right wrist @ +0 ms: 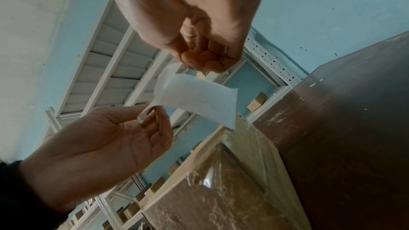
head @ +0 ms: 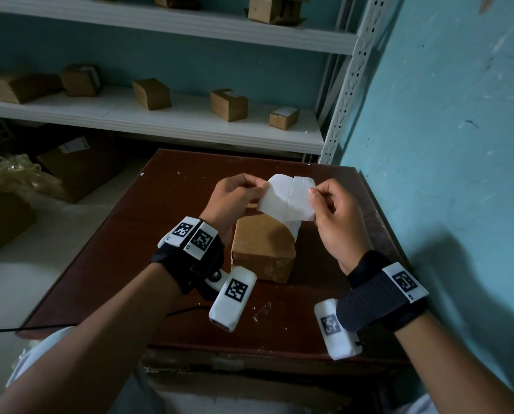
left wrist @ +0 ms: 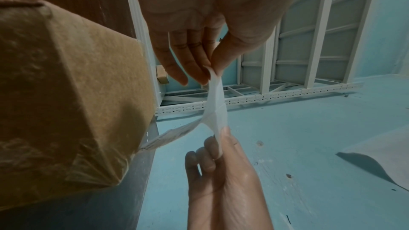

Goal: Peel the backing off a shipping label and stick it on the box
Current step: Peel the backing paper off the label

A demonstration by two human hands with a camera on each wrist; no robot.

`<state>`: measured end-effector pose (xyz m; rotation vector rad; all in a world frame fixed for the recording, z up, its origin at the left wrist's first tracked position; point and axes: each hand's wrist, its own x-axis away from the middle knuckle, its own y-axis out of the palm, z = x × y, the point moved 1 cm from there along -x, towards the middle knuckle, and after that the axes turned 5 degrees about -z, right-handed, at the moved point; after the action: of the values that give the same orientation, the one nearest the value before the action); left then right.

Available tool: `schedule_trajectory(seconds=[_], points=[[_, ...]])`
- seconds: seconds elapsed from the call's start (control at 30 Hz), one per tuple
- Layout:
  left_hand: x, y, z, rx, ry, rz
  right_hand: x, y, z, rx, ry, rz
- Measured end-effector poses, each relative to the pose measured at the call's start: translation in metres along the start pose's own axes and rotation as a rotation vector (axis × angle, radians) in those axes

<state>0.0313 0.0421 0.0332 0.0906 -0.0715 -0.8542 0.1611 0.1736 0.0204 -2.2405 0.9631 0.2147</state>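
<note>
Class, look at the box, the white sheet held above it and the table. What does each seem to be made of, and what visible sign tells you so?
Box: brown cardboard, matte, partly wrapped in glossy clear tape or film that wrinkles and glints.
White sheet: thin paper, slightly translucent, creased and bending between the left hand and right hand; probably the label with its backing.
Table: probably wood or laminate, dark reddish-brown, semi-gloss, with pale scuffs.

Black wrist straps (head: pixel 381 297) carry white camera pods (head: pixel 233 297) bearing seemingly square-coded markers.

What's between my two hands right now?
The white label sheet spans the gap, pinched at one edge by the left hand and at the other by the right hand, above the brown box. The head view shows it best.
</note>
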Motion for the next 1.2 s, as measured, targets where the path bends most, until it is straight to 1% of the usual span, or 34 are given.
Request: schedule_trajectory(seconds=[0.53, 1.2], points=[[-0.0008, -0.0004, -0.0008, 0.012, 0.003, 0.007, -0.0009, -0.0002, 0.0004, -0.002, -0.005, 0.023], [-0.0019, -0.0018, -0.0007, 0.019, 0.000, 0.010, -0.0021, -0.0007, 0.0040, -0.009, -0.014, 0.015]])
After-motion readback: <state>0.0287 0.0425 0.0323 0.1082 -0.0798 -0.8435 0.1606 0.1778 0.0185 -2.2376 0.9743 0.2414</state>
